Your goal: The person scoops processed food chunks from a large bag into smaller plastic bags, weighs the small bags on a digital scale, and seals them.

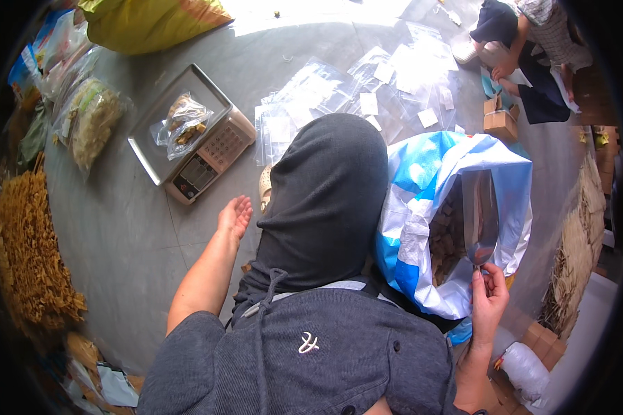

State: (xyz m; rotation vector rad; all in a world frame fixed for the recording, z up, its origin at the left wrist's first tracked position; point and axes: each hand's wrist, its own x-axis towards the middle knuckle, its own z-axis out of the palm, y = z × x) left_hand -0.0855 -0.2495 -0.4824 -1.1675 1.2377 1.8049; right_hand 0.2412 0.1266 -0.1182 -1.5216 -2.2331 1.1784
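My right hand (pixel 488 295) grips the handle of a metal scoop (pixel 481 218), which lies over the mouth of a blue and white woven sack (pixel 410 207). Small brown chunks (pixel 446 233) fill part of the sack. Nothing is in my left hand (pixel 235 217), held palm up with its fingers apart beside my knee. Ahead of it, a digital scale (pixel 213 161) stands on the floor, and on its metal tray rests a clear plastic bag (pixel 187 127) with yellow-brown pieces inside.
Clear zip bags with white labels (pixel 322 88) are spread on the floor ahead. A yellow sack (pixel 150 26) and a filled clear bag (pixel 93 116) stand left, near stacked brown dried material (pixel 31 249). At the upper right, another person (pixel 529 46) sits by a small cardboard box (pixel 500 119).
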